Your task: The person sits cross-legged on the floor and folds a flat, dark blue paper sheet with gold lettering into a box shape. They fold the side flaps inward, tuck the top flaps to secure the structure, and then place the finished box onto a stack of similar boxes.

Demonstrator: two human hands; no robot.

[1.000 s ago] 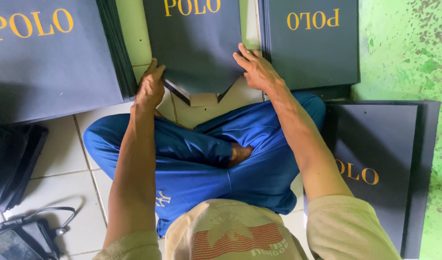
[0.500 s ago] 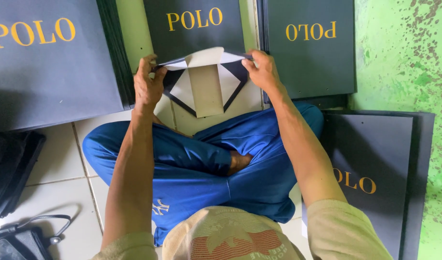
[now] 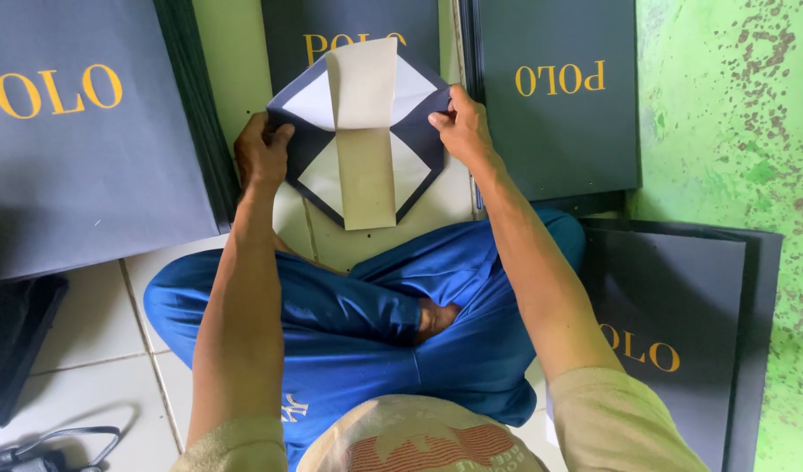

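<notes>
Navy paper bag with white-and-tan folded base — blue trousers, mottled green wall, white tiles.

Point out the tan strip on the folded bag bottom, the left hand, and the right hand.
tan strip (image 3: pixel 365 166), head view, middle of the strip.
left hand (image 3: pixel 260 156), head view, back of the hand.
right hand (image 3: pixel 463 129), head view, back of the hand.

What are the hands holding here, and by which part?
Both hold a dark paper bag's opened bottom: left hand on its left corner, right hand on its right corner.
</notes>
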